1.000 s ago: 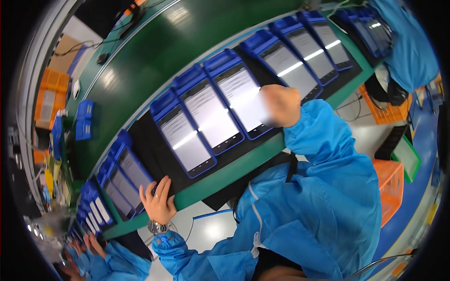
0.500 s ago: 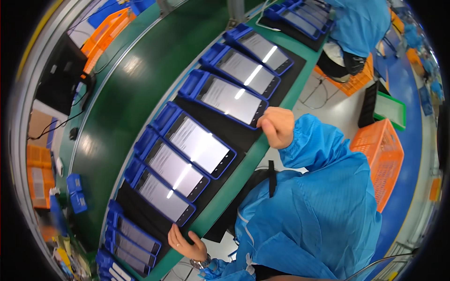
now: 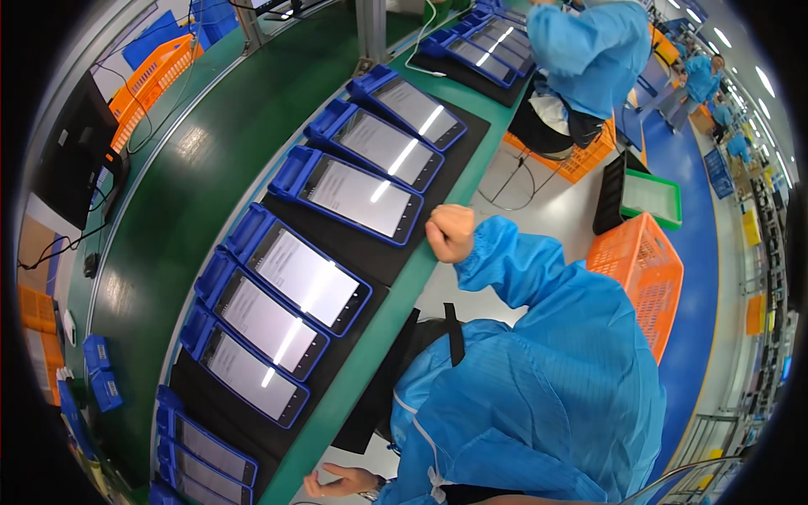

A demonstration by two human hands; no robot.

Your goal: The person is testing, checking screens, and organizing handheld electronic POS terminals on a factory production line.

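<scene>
While tablets (image 3: 305, 275) glow nearby — the right hand (image 3: 451, 233) curls.

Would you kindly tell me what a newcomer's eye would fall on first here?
Most likely the pale-screened devices in blue frames, lying in a slanting row on black matting along the green bench. Next, perhaps, the curled right hand by the bench's near edge, and the large orange crate on the picture's right.

Gleams glass-like on the screens (image 3: 305, 276); looks smooth and plastic on blue cases (image 3: 250, 234), matt on the black mat (image 3: 379, 257), creased cloth on the near smock (image 3: 547, 379), metal on 2 far posts (image 3: 373, 34).
</scene>
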